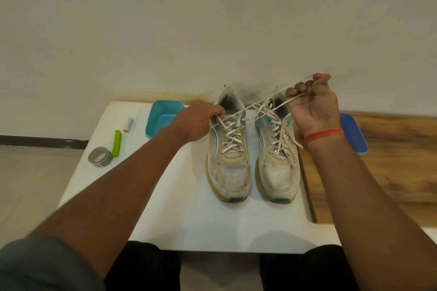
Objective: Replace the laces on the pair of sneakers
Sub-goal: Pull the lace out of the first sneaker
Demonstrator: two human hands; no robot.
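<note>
Two worn white sneakers with yellow soles stand side by side on the white table [189, 220], toes toward me. My left hand [198, 120] grips the collar of the left sneaker [229, 160] beside its top eyelets. My right hand [312, 101] is raised above the right sneaker [277, 168] and pinches the speckled white lace [250, 107], which stretches taut from the left sneaker's top eyelets across to my fingers. The right sneaker's own lace [287, 146] lies loose over its tongue and outer side.
A teal tray [162, 113] stands behind my left hand. A battery [128, 124], a green clip [116, 143] and a roll of tape [100, 156] lie at the left. A blue lid [353, 132] rests on the wooden surface [378, 172] to the right.
</note>
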